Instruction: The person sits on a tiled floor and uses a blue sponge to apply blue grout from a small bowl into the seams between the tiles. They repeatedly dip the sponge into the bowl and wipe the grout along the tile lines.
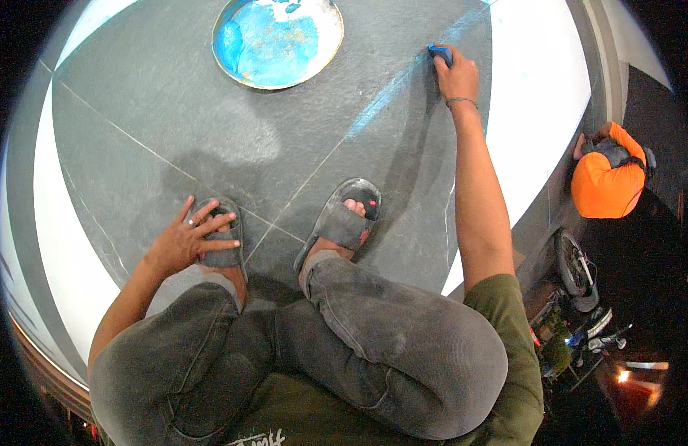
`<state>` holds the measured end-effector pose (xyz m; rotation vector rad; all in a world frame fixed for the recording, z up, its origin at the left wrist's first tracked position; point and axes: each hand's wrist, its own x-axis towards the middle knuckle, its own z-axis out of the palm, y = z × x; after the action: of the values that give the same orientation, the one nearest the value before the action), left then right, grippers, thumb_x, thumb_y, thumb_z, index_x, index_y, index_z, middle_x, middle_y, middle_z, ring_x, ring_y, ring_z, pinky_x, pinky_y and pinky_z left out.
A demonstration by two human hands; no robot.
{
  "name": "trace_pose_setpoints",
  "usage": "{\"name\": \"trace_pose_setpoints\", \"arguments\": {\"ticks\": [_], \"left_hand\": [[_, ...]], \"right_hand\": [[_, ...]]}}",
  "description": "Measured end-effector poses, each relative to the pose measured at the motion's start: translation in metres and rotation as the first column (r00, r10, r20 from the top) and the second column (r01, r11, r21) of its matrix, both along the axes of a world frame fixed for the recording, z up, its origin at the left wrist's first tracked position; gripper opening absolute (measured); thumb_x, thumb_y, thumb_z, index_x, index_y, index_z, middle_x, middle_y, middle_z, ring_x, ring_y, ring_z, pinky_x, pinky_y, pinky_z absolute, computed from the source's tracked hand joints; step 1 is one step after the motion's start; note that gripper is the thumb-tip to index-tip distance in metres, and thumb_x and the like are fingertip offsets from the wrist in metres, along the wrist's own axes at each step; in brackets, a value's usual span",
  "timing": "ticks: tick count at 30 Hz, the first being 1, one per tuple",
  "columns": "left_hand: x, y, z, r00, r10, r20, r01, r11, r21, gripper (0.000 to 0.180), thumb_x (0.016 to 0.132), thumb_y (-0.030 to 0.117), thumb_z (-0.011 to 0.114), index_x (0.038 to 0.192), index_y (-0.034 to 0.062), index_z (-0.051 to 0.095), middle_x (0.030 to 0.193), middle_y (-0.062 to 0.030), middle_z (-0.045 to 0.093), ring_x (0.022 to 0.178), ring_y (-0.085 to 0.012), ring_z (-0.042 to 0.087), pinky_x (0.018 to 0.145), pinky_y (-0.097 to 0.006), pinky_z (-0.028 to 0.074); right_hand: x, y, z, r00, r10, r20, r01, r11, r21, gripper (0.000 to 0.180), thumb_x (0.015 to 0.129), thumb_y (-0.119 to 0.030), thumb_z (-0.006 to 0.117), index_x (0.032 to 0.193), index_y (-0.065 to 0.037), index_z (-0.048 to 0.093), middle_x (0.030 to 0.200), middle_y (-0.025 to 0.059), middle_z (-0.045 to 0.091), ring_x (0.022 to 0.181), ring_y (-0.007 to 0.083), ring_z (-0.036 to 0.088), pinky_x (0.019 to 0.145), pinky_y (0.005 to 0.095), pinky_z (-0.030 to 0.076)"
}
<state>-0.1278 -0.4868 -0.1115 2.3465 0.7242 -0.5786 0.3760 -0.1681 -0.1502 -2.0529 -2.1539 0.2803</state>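
My right hand (459, 78) is stretched far forward, its fingers closed round a small blue block (442, 53) with a dark side; its exact kind is hard to make out. The block touches the grey tiled floor (314, 160) on a light-blue streak (385, 104), which runs slantwise along a tile joint. To the left of it lies a round shallow tray (273, 41) smeared with blue and white. With fingers spread, my left hand (195, 238) hangs over my left sandal (224, 256) and holds nothing.
My right sandal (342, 215) is planted near the crossing tile joints. White bands (537, 97) border the grey area. At the right, a person in an orange top (608, 182) crouches beyond a kerb, near a parked motorbike (578, 271) and a bright light (624, 376).
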Motion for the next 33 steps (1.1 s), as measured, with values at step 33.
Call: {"name": "trace_pose_setpoints", "arguments": {"ticks": [33], "left_hand": [[-0.007,0.000,-0.006,0.994,0.040,0.101,-0.039,0.999,-0.008,0.097,0.072,0.032,0.085,0.153,0.0555,0.037,0.172,0.0092,0.019,0.160,-0.0251,0.015,0.127,-0.062,0.020]], "right_hand": [[-0.082,-0.182,0.023,0.904,0.370,-0.213,-0.389,0.920,-0.055,0.037,0.079,-0.013,0.073,0.116,-0.012,0.075,0.116,0.0094,0.074,0.101,0.0328,0.063,0.090,0.0429,0.050]]}}
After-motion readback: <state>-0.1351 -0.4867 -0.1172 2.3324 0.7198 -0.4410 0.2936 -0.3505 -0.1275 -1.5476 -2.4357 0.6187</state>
